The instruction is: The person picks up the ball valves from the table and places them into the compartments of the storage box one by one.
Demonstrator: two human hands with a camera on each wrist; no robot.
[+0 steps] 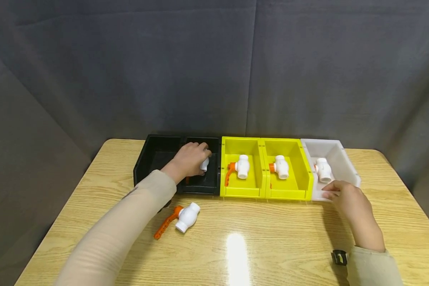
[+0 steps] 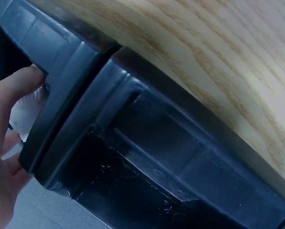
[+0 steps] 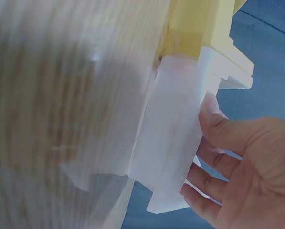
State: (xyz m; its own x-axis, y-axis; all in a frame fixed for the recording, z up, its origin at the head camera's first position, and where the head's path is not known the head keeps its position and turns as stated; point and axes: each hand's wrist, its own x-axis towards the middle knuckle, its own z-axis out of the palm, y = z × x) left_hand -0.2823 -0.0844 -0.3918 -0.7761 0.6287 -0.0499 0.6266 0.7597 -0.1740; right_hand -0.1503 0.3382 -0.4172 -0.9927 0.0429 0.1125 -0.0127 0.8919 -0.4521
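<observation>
My left hand [image 1: 190, 159] reaches into the second black bin [image 1: 214, 187] and grips a white ball valve [image 1: 205, 164] there. In the left wrist view, the thumb lies against the valve's ribbed white end [image 2: 28, 109], with fingers on its other side; the rest of it is hidden. My right hand [image 1: 352, 202] is at the front lip of the white bin [image 1: 348, 171], its fingers loosely bent. The right wrist view shows the thumb by the rim and fingers reaching past it. Just beyond these fingers lies another white valve [image 1: 323, 170] inside that bin.
Two yellow bins [image 1: 243, 192] in the middle of the row each hold a white valve [image 1: 242, 167] with an orange handle. Another orange-handled valve [image 1: 188, 217] lies on the wooden table [image 1: 282, 238] before the black bins. A grey curtain [image 1: 200, 71] hangs behind.
</observation>
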